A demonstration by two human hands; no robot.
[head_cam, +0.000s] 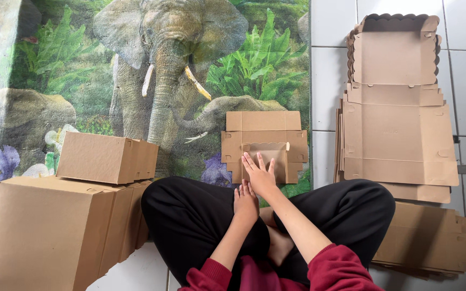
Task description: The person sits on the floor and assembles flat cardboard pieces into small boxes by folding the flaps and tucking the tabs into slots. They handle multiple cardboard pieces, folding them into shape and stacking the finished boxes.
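The right hand [259, 173], fingers spread, presses a flat brown die-cut cardboard box blank [265, 144]; the left hand [245, 200] lies flat, fingers together, just beside it.

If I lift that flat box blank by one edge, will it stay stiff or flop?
The blank looks like thin creased cardboard, so it would probably bend at the folds. It is likely light. Its partly folded flaps may swing open once the right hand lifts off.

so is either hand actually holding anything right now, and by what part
Nothing is held. The right hand lies flat, fingers spread, on the near edge of the flat box blank. The left hand rests by it, empty.
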